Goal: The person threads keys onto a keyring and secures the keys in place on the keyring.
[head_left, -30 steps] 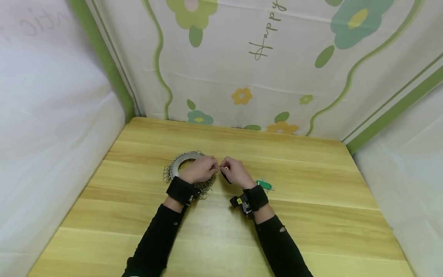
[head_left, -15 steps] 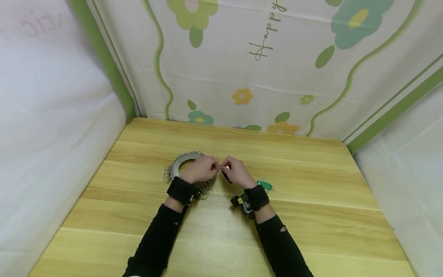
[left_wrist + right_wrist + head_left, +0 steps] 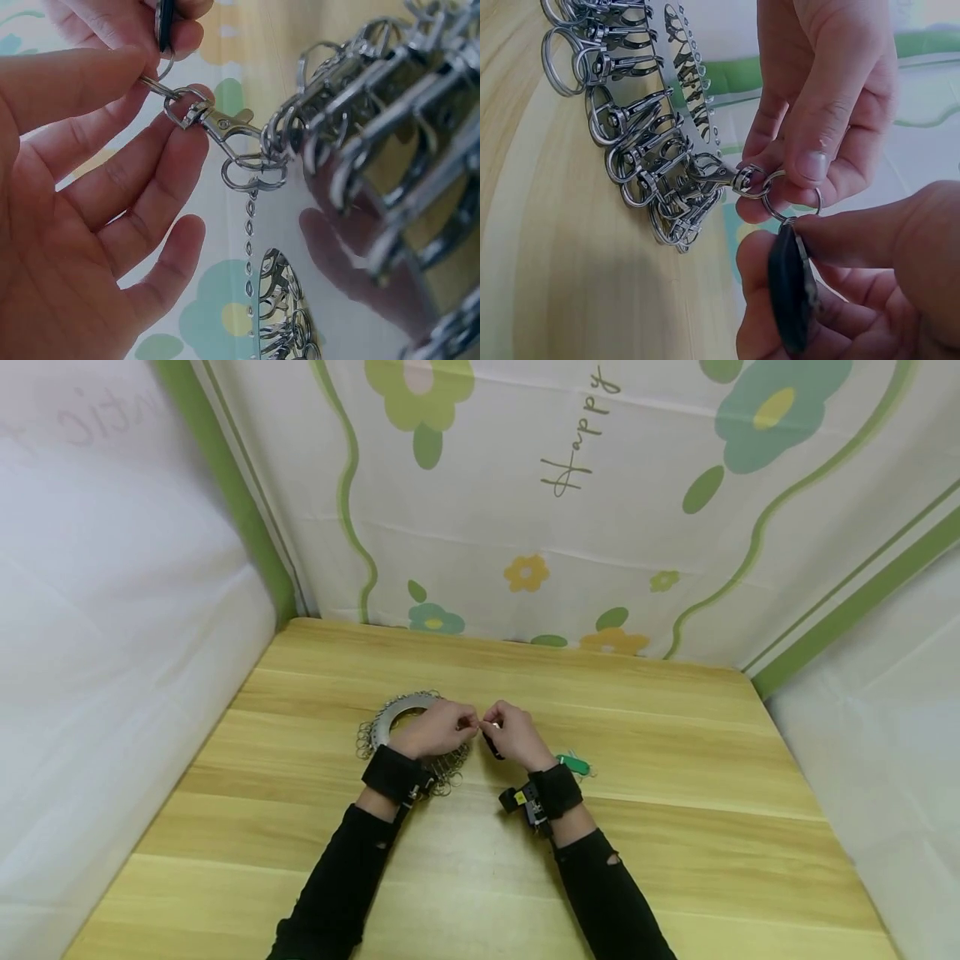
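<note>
Pinching the split ring (image 3: 766, 201) with our left hand (image 3: 829, 112), just right of centre in the right wrist view, we grip the dark fob (image 3: 789, 289) below it, long axis near-vertical, in our nearer right hand (image 3: 900, 270).

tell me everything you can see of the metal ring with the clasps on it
The metal ring is a flat, silvery band with a wide open middle. Metal clasps hang along its visible edge, several bearing split rings. It is left of centre over the table; what supports it cannot be seen. In the head view, the left hand hides part of it. That hand pinches the split ring on one clasp; whether it touches the band is unclear.
</note>
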A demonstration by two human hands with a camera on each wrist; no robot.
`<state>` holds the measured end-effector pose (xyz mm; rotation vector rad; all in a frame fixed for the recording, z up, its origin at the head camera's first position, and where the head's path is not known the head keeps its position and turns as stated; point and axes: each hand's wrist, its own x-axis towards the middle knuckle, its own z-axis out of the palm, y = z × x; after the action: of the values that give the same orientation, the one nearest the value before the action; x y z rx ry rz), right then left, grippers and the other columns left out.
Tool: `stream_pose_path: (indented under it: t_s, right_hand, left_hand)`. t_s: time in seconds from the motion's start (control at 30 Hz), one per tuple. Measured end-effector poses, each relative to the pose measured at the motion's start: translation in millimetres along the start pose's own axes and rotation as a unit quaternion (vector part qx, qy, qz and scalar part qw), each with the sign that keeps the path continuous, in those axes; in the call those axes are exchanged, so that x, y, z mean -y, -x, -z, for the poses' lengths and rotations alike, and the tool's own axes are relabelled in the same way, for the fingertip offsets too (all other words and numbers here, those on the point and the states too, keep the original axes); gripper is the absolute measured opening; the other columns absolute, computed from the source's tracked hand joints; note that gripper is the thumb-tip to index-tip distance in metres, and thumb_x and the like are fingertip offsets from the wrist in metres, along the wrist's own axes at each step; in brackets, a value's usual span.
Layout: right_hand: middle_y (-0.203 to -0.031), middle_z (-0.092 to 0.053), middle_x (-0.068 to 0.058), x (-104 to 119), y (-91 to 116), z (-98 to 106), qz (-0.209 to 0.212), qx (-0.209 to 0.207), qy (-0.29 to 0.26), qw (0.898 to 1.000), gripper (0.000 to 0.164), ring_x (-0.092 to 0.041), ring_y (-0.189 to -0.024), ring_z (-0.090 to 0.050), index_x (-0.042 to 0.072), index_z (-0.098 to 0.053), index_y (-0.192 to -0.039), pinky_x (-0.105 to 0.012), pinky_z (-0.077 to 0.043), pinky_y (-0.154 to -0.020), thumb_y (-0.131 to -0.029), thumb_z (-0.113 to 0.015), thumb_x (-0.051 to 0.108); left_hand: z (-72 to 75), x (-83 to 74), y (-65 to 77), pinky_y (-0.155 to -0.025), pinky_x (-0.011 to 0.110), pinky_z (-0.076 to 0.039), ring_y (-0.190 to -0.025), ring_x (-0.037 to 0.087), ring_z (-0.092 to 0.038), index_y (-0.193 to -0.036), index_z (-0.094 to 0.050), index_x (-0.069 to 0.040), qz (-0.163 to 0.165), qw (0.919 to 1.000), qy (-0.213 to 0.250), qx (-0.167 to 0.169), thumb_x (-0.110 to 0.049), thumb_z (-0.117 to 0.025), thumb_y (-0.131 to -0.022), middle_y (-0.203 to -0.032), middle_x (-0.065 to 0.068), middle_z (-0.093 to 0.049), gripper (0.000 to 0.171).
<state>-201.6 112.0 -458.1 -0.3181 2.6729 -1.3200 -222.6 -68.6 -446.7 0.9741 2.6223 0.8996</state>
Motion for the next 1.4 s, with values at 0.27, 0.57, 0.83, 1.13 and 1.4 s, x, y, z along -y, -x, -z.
stream_pose_path:
  t_s: [0.27,0.57,0.83,1.13,1.4]
  right_hand:
    - [-0.089,-0.060,-0.005,1,1,0,0.012,0.004,0.025,1.000,0.006,-0.016,-0.054,-0.050,0.008,-0.057,-0.096,-0.029,-0.041,-0.052,-0.096,-0.056,0.014]
    - [-0.086,-0.060,-0.003,1,3,3,0.027,0.026,0.020,0.999,0.006,-0.017,-0.054,-0.048,0.009,-0.058,-0.096,-0.029,-0.040,-0.052,-0.097,-0.055,0.014]
    - [-0.090,-0.060,-0.001,0,2,8,0.060,0.058,0.027,0.996,0.005,-0.015,-0.064,-0.050,0.011,-0.059,-0.093,-0.028,-0.040,-0.057,-0.096,-0.057,0.015]
    - [-0.090,-0.061,-0.004,-2,4,10,0.036,0.067,0.000,0.997,0.006,-0.017,-0.063,-0.053,0.013,-0.057,-0.096,-0.029,-0.042,-0.053,-0.098,-0.054,0.017]
    - [-0.095,-0.063,-0.012,-6,-1,18,0.024,0.083,-0.002,0.996,0.004,-0.028,-0.070,-0.061,0.008,-0.060,-0.096,-0.028,-0.043,-0.055,-0.096,-0.057,0.011]
  left_hand:
    - [-0.6,-1.5,-0.3,-0.060,0.028,-0.042,-0.060,0.012,-0.051,-0.090,-0.068,-0.008,0.015,0.9998,0.008,-0.004,-0.020,-0.054,-0.097,-0.079,0.001,-0.062,0.019]
    - [-2.0,-1.1,-1.1,-0.062,0.029,-0.043,-0.062,0.012,-0.052,-0.090,-0.067,-0.009,0.030,0.9995,-0.003,-0.004,-0.021,-0.055,-0.097,-0.083,0.003,-0.064,0.019]
    - [-2.9,-1.0,-2.3,-0.062,0.028,-0.042,-0.062,0.011,-0.052,-0.089,-0.068,-0.009,0.030,0.9992,-0.026,-0.008,-0.022,-0.058,-0.096,-0.078,-0.001,-0.062,0.018]
    - [-4.6,-1.1,-0.5,-0.064,0.029,-0.043,-0.065,0.011,-0.053,-0.090,-0.069,-0.013,0.019,0.9996,-0.020,-0.003,-0.019,-0.061,-0.094,-0.083,-0.002,-0.064,0.011]
    - [-2.2,-5.0,-0.6,-0.071,0.029,-0.046,-0.074,0.010,-0.056,-0.094,-0.071,-0.010,0.009,0.9998,-0.018,0.009,-0.012,-0.061,-0.093,-0.087,-0.004,-0.063,0.010]
